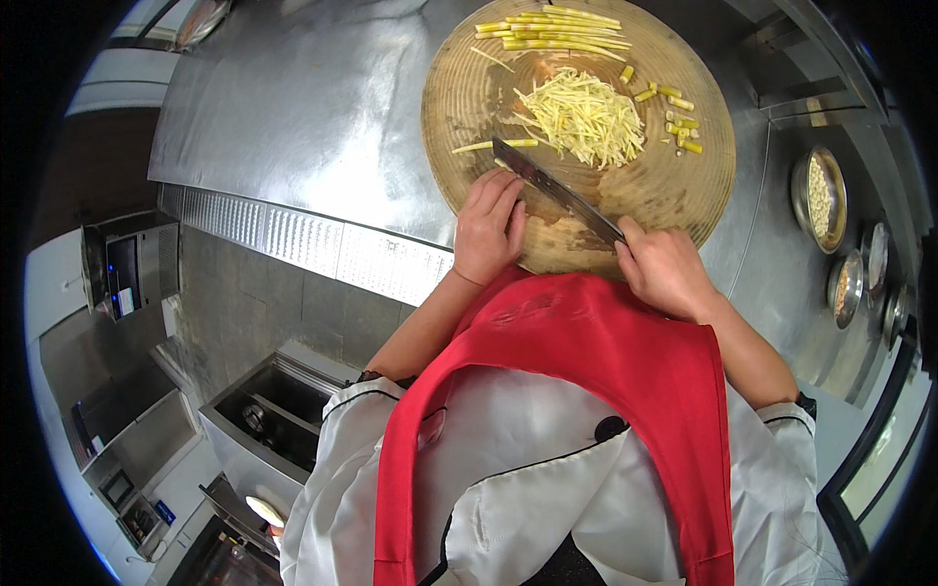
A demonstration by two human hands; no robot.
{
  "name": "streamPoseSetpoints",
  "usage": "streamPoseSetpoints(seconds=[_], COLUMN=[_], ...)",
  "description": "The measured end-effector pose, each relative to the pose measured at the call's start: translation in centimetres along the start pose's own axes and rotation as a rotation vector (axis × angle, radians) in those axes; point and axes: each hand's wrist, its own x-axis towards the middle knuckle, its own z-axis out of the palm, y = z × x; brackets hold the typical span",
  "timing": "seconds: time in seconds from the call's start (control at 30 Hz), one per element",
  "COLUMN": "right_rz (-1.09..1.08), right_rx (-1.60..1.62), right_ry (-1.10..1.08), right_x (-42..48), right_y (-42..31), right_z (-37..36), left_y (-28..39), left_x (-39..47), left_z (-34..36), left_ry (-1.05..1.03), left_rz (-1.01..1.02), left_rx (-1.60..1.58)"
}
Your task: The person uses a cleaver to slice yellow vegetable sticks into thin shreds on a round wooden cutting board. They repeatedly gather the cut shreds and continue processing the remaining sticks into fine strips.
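Note:
On a round wooden chopping block [465, 99], my left hand [489, 227] presses its bent fingertips onto a pale strip of shoot, mostly hidden by the fingers and blade. My right hand [665, 269] grips the handle of a kitchen knife [564, 196], whose dark blade slants up and left, close beside my left fingertips. Another long strip of shoot [484, 146] lies just past the blade's tip. Beyond the knife is a heap of pale yellow shreds [586, 121]. Whole slender yellow-green shoots [560, 34] lie bundled at the far edge. Several short cut pieces [681, 102] are scattered at the right.
The block stands on a stainless steel counter [293, 110], edged at the near left by a perforated metal strip [300, 242]. To the right are metal bowls, one with pale cubes [819, 198], another with orange-brown bits [846, 289]. A steel basin unit [256, 432] stands at lower left.

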Motion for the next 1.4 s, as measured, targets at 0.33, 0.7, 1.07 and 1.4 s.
streamPoseSetpoints(seconds=[0.33,0.7,1.07,1.4], right_rz=[0.003,0.015,-0.004,0.012], right_rx=[-0.026,0.022,0.015,0.037], right_ry=[0.002,0.038,0.011,0.02], right_x=[0.8,0.3,0.2,1.2], right_y=[-0.2,0.4,-0.1,0.1], right_z=[1.3,0.3,0.1,1.0], left_y=[0.0,-0.1,-0.2,-0.4], left_x=[0.0,-0.2,0.0,-0.1], left_z=[0.0,0.0,-0.2,-0.1], left_ry=[-0.005,0.014,0.001,0.005], left_rz=[0.024,-0.026,0.012,0.022], left_rx=[0.023,-0.031,0.009,0.009])
